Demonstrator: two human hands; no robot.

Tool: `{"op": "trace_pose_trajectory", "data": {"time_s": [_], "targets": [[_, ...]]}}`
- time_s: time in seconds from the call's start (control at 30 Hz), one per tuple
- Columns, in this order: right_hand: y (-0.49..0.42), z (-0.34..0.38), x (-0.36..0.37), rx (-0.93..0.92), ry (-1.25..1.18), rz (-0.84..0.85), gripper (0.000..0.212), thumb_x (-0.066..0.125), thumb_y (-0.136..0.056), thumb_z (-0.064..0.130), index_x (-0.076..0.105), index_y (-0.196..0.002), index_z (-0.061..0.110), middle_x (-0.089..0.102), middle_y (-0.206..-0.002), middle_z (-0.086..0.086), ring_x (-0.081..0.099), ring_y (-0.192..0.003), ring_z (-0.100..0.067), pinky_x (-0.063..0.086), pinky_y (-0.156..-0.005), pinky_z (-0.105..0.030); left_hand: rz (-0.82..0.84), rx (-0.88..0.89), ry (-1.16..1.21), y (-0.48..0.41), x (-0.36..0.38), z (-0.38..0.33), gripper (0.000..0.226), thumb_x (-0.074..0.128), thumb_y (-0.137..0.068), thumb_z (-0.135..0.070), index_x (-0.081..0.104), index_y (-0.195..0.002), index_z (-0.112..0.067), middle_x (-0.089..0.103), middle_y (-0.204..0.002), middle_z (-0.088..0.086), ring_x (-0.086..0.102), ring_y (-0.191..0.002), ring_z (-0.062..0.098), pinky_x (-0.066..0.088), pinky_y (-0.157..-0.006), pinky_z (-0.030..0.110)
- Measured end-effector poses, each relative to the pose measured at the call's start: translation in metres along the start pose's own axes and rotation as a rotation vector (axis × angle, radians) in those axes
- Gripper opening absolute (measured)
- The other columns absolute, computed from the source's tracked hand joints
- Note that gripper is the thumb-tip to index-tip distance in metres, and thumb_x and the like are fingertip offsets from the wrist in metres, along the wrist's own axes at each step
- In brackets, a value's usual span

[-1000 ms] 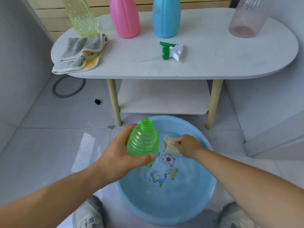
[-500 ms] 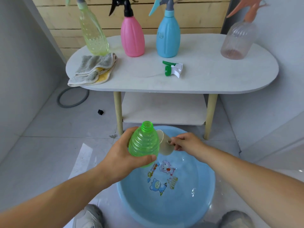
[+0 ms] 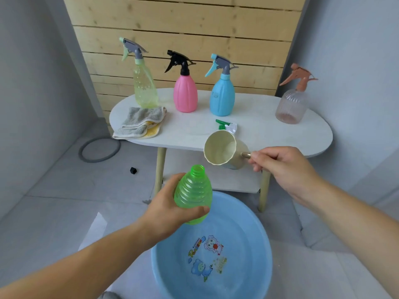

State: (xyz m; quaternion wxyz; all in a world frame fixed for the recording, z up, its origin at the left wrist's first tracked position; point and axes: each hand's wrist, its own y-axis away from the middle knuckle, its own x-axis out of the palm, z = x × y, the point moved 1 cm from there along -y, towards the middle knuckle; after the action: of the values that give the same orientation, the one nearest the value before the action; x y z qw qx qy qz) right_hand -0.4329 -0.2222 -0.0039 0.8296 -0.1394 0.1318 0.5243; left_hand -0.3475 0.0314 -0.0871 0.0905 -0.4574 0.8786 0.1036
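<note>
My left hand (image 3: 170, 209) grips an open green ribbed bottle (image 3: 192, 192) with no cap, held upright over the far rim of a blue basin (image 3: 260, 231) that has water and cartoon pictures in it. My right hand (image 3: 280, 167) pinches the metal handle of a cream cup (image 3: 222, 149). The cup lies tilted on its side, mouth toward the bottle, above and to the right of the bottle's neck. A green and white spray head (image 3: 225, 125) lies on the white table (image 3: 269, 134) behind the cup.
On the table stand a yellow-green (image 3: 143, 87), a pink (image 3: 185, 93), a blue (image 3: 222, 96) and a clear spray bottle (image 3: 291, 104), plus a folded grey and yellow cloth (image 3: 141, 124). A grey ring (image 3: 99, 149) and a small black cap (image 3: 133, 170) lie on the tiled floor.
My right hand lifted the cup out of the basin and up beside the bottle's neck. The camera tilted up, bringing the spray bottles fully into view.
</note>
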Motion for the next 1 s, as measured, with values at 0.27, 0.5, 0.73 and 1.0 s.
{"op": "trace_pose_trajectory", "data": {"time_s": [0.27,0.5,0.73,1.0], "targets": [[0.023,0.032,-0.008,-0.167,0.018,-0.046,0.025,0.065,-0.092,0.021,0.075,-0.069,0.018,0.075,-0.078,-0.002,0.07,-0.089,-0.014,0.052,-0.095,-0.038,0.025,0.014,0.004,0.004,0.005,-0.005,0.076,0.093,-0.059,-0.038,0.058,-0.126,-0.043,0.071,-0.111,-0.012,0.068,-0.104,0.006,0.06,-0.088,0.028],[0.03,0.032,-0.008,-0.29,0.106,-0.036,0.021,0.067,-0.085,0.036,0.074,-0.071,0.021,0.071,-0.072,-0.004,0.065,-0.081,-0.028,0.049,-0.08,-0.038,0.03,0.029,-0.007,0.001,0.007,-0.008,0.079,0.092,-0.056,-0.046,0.056,-0.126,-0.045,0.07,-0.113,-0.015,0.067,-0.107,0.004,0.06,-0.093,0.034],[0.033,0.037,-0.004,-0.383,0.161,-0.036,0.013,0.064,-0.084,0.027,0.071,-0.074,0.03,0.07,-0.078,0.014,0.067,-0.087,-0.012,0.049,-0.081,-0.019,0.034,0.049,-0.006,-0.002,0.011,-0.009,0.08,0.092,-0.055,-0.047,0.057,-0.127,-0.042,0.07,-0.113,-0.013,0.067,-0.107,0.005,0.06,-0.094,0.035],[0.035,0.041,-0.001,-0.446,0.196,-0.055,0.013,0.064,-0.084,0.022,0.07,-0.077,0.032,0.07,-0.085,0.016,0.066,-0.092,-0.012,0.046,-0.082,-0.012,0.035,0.046,0.0,-0.002,0.012,-0.01,0.073,0.093,-0.061,-0.038,0.057,-0.124,-0.042,0.069,-0.11,-0.016,0.066,-0.104,0.002,0.059,-0.091,0.028]]}}
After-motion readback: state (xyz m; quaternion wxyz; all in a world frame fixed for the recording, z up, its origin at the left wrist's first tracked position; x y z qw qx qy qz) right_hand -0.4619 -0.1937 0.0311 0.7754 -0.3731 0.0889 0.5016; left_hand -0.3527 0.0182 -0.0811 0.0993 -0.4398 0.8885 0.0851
